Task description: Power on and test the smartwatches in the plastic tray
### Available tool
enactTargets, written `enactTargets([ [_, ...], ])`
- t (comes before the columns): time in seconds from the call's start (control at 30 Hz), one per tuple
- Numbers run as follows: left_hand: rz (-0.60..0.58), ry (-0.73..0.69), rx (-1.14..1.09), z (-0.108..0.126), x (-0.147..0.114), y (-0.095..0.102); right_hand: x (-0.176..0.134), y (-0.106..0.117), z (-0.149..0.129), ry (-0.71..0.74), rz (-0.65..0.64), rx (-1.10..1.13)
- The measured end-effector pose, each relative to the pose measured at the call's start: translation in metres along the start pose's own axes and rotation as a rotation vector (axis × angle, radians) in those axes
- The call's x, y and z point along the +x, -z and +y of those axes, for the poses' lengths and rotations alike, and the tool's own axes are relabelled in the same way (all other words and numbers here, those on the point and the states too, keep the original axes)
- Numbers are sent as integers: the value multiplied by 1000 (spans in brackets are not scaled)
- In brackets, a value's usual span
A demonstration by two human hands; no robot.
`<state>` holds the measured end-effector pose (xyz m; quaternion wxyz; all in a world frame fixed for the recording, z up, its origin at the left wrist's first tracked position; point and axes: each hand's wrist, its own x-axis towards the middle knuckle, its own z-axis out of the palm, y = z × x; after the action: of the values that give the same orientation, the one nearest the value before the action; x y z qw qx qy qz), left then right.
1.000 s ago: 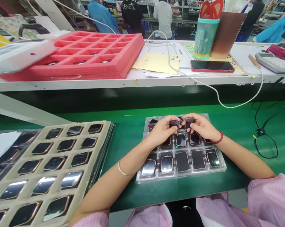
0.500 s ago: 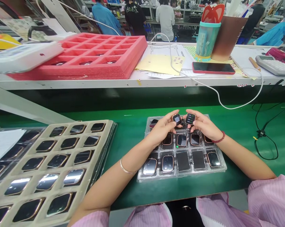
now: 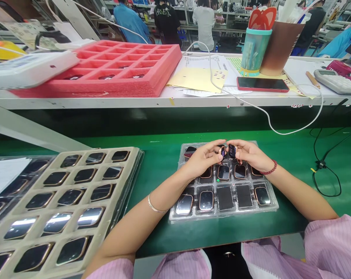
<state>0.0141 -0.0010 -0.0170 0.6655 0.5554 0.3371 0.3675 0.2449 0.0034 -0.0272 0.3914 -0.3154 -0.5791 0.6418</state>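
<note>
Over the far part of a clear plastic tray (image 3: 222, 216), my two hands are close together. My left hand (image 3: 204, 157) is closed on a small smartwatch (image 3: 222, 151), tilted so its lit screen shows only narrowly. In my right hand (image 3: 247, 152) is another smartwatch (image 3: 232, 151), pinched between thumb and fingers and also turned edge-on. Below them, the tray's pockets hold several watch bodies with dark glass and gold rims, such as the watch (image 3: 206, 200) in the front row. Two front pockets show plain dark squares. My hands hide part of the tray's back rows.
A cream foam tray (image 3: 60, 201) of several watches lies at the left. On the raised shelf stand a pink foam tray (image 3: 152, 83), a phone (image 3: 262, 84), a teal cup (image 3: 255, 52) and a calculator (image 3: 339, 82). A white cable (image 3: 270, 120) hangs off the shelf; black cables lie right.
Both watches have turned from facing me to nearly edge-on, their screens toward each other. My hands have dropped slightly and the watches sit a little lower.
</note>
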Motion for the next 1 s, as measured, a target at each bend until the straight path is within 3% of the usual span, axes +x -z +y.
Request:
enactTargets([
  [1.0,3,6,40,1,-1,0,-2,-3,-2,10,-56,-127],
])
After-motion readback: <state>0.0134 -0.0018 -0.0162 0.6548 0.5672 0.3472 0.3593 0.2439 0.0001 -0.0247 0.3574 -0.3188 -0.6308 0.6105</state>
